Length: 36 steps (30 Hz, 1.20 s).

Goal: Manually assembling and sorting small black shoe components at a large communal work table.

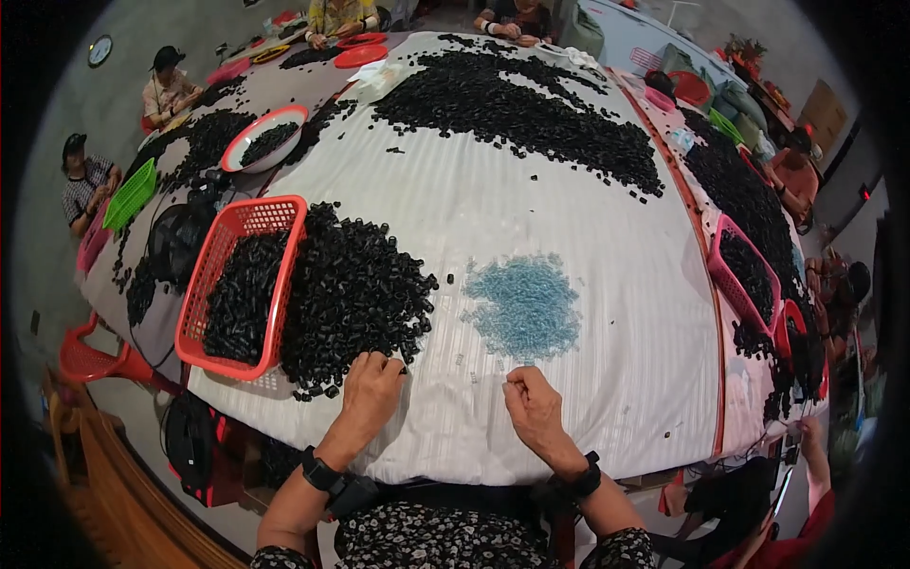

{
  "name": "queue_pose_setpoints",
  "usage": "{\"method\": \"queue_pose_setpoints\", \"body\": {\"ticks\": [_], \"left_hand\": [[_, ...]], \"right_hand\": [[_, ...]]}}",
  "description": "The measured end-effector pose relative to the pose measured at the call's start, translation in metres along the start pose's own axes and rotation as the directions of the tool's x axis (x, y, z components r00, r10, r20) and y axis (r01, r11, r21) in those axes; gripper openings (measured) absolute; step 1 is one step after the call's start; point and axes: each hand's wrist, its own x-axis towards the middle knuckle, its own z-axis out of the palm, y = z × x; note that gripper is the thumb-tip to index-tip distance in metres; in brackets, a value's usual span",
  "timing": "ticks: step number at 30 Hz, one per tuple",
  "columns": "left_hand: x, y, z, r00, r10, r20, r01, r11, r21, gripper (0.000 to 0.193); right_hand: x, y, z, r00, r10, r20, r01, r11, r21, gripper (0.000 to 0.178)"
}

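Note:
My left hand [373, 391] is at the near edge of a heap of small black plastic caps [355, 294]. Its fingers are curled, and a small black cap shows at their tips. To the right, my right hand [534, 402] rests just below a pile of small clear bluish plastic pieces [523, 305]. Thumb and forefinger are pinched together there; whatever lies between them is too small to make out. A few loose clear pieces [460, 360] lie on the white cloth between the hands.
A red basket [295, 284] filled with black pieces stands left of the heap. Across the white-covered table [616, 275] spreads a larger mass of black pieces [512, 104]. A white bowl with a red rim [287, 114] sits at far left. Several people work around the table.

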Motion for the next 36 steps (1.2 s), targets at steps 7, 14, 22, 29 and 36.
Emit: {"method": "queue_pose_setpoints", "body": {"ticks": [7, 14, 22, 29, 36], "left_hand": [[0.017, 0.074, -0.107, 0.933, 0.274, 0.232, -0.056, 0.750, -0.660, 0.044], [0.012, 0.110, -0.181, 0.785, 0.599, -0.158, -0.282, 0.117, -0.952, 0.029], [0.034, 0.117, -0.204, 0.689, 0.669, -0.278, -0.460, 0.109, -0.881, 0.023], [0.006, 0.106, -0.195, 0.584, 0.809, -0.073, -0.328, 0.153, -0.932, 0.021], [0.022, 0.127, -0.185, 0.560, 0.826, -0.056, -0.247, 0.102, -0.964, 0.049]], "right_hand": [[0.001, 0.001, 0.003, 0.999, 0.033, 0.017, -0.033, 0.999, 0.036, 0.011], [0.004, -0.004, 0.003, 0.998, 0.026, 0.053, -0.026, 1.000, 0.000, 0.013], [0.002, 0.000, 0.001, 0.998, 0.048, 0.050, -0.049, 0.999, 0.013, 0.013], [0.000, 0.008, -0.002, 0.999, 0.013, 0.033, -0.012, 1.000, -0.029, 0.013], [0.004, -0.009, 0.010, 0.999, -0.029, 0.036, 0.029, 1.000, 0.007, 0.010]]}}
